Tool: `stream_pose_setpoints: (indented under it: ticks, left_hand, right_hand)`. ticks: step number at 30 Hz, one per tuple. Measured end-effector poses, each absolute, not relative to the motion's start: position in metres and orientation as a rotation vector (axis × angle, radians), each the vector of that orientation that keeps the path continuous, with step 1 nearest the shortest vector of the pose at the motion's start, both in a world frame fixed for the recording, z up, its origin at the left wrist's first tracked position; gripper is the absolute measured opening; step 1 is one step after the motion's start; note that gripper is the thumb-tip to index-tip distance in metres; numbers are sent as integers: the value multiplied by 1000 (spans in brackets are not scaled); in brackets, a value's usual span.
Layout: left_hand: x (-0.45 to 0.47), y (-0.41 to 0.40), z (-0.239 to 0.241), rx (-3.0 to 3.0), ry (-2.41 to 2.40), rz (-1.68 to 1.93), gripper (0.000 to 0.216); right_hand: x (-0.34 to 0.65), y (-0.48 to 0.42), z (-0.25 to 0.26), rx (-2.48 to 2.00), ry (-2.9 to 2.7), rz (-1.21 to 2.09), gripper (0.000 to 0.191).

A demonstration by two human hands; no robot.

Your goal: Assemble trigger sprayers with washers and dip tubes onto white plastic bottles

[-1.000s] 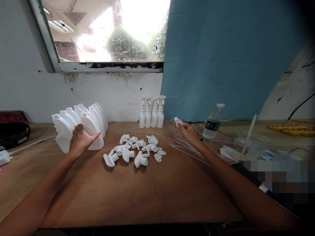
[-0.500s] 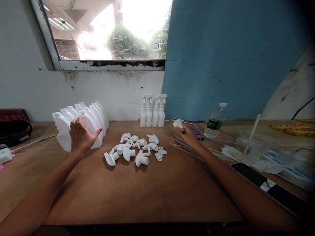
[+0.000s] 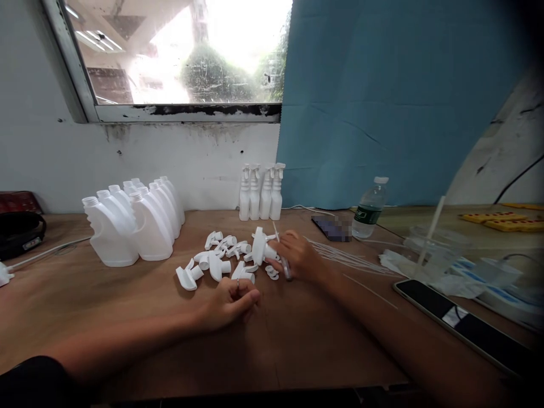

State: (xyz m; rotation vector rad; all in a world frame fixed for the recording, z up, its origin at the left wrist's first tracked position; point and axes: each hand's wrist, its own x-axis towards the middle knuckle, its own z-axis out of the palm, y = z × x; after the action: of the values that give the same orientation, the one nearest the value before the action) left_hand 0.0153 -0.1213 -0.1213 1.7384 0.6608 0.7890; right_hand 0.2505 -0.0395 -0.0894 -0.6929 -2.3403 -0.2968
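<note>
White spray head (image 3: 258, 247) being gripped by the right hand (image 3: 301, 258), left hand (image 3: 233, 303) curling closed nearby, loose spray heads (image 3: 216, 266) lying just beyond, pale bottles (image 3: 152, 235) standing leftward

Right hand (image 3: 298, 256) holds a white spray head (image 3: 258, 247) over a brown table (image 3: 306, 340); left hand (image 3: 233, 305) curled nearby; 4 spray bottles (image 3: 265, 204) stand near the wall (image 3: 208, 161)

The trigger heads (image 3: 216, 266), the rings (image 3: 272, 274) and the tubes (image 3: 351, 256) are white, as are the spray bottles (image 3: 264, 203); the jugs (image 3: 153, 235) are milky and translucent. The tabletop (image 3: 204, 357) is brown. A plain teal-blue cloth (image 3: 374, 85) adjoins the off-white wall (image 3: 204, 164), which is stained grey. The clear bottle (image 3: 374, 195) wears a dark green label (image 3: 366, 214) and white cap (image 3: 381, 180). Yellow strips (image 3: 512, 225) carry red spots.
</note>
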Motion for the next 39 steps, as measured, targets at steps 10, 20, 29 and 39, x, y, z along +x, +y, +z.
stream_pose_setpoints:
  ticks: [10, 20, 29, 39]
  left_hand:
    - [20, -97, -124, 1427, 549, 967, 47]
    - [15, -82, -127, 1011, 384, 939, 21]
    - [16, -82, -128, 1033, 470, 975, 29]
    - [17, -82, -127, 1031, 488, 963, 28]
  right_hand:
    - [230, -64, -99, -368, -2375, -504, 26]
    - [226, -80, -99, -413, -2252, 80, 29]
    - [225, -88, -100, -440, -2225, 328, 14]
    - [230, -71, -97, -171, -2307, 114, 19]
